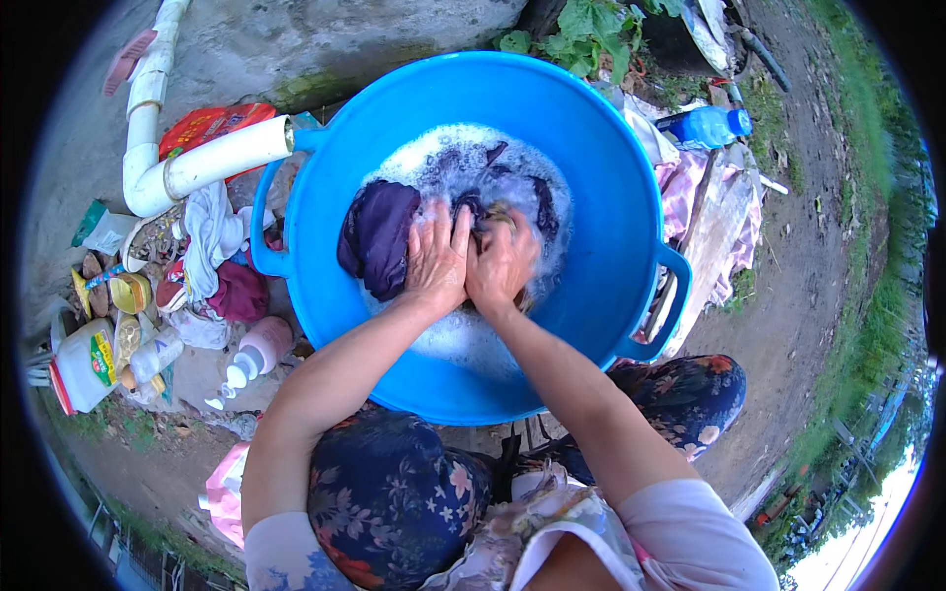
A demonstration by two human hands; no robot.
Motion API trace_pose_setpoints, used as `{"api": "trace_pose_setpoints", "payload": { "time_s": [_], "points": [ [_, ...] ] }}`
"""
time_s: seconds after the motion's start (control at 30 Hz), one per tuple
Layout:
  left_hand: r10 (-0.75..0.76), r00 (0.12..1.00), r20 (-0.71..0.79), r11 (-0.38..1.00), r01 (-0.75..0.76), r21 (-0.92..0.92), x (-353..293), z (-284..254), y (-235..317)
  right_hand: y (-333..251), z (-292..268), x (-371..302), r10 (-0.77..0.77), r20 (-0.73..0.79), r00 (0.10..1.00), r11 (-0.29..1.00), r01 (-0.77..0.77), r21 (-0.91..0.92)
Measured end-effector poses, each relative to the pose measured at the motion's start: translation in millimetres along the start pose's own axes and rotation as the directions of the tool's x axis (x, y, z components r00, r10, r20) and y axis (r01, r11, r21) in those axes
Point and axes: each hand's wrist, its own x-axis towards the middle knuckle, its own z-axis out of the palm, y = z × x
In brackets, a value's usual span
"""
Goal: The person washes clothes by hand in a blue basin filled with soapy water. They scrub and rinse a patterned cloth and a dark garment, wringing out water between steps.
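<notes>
Left hand: spread nearly flat, against dark purple cloth. Right hand: curled, motion-blurred; cannot tell whether it grips anything. Cloth sits in white suds, centre of frame, inside blue plastic tub. Risk (judged): vigorous rubbing could splash suds over the rim; a hard push could rock the tub. Site: outdoors; dirt ground, frame right; concrete wall, top; white pipe, upper left.

Clothes lie amid suds in the tub; a pipe ends beside its far left rim, a jug beyond its left edge, a bottle beyond its far right.
</notes>
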Motion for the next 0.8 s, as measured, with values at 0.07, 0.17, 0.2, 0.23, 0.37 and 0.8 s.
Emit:
{"api": "trace_pose_setpoints", "payload": {
  "time_s": [0.07, 0.17, 0.2, 0.23, 0.37, 0.8],
  "points": [
    [0.026, 0.976, 0.215, 0.989, 0.006, -0.151, 10, -25, 14, 24, 6, 34, -0.103, 0.133, 0.986, 0.992, 0.111, -0.055],
    [0.036, 0.986, 0.16, 0.981, -0.005, -0.192, 15, -27, 7, 22, -12, 73, 0.013, 0.392, 0.92, 1.0, -0.017, 0.007],
    [0.026, 0.984, 0.177, 0.969, 0.019, -0.246, 20, -32, 6, 34, -13, 85, -0.076, 0.417, 0.906, 0.994, 0.034, 0.106],
    [0.015, 0.978, 0.206, 0.951, 0.05, -0.304, 20, -33, 7, 40, -19, 94, -0.158, 0.445, 0.882, 0.977, 0.076, 0.198],
    [-0.101, 0.957, -0.27, 0.828, -0.07, -0.556, 29, -36, 6, 57, -42, 95, 0.074, 0.508, 0.858, 0.844, -0.325, 0.426],
    [0.084, 0.856, 0.51, -0.468, 0.485, -0.738, 2, -85, 14, 0, -149, 64, -0.065, 0.705, 0.706, 0.72, -0.455, 0.523]
  ]
}}
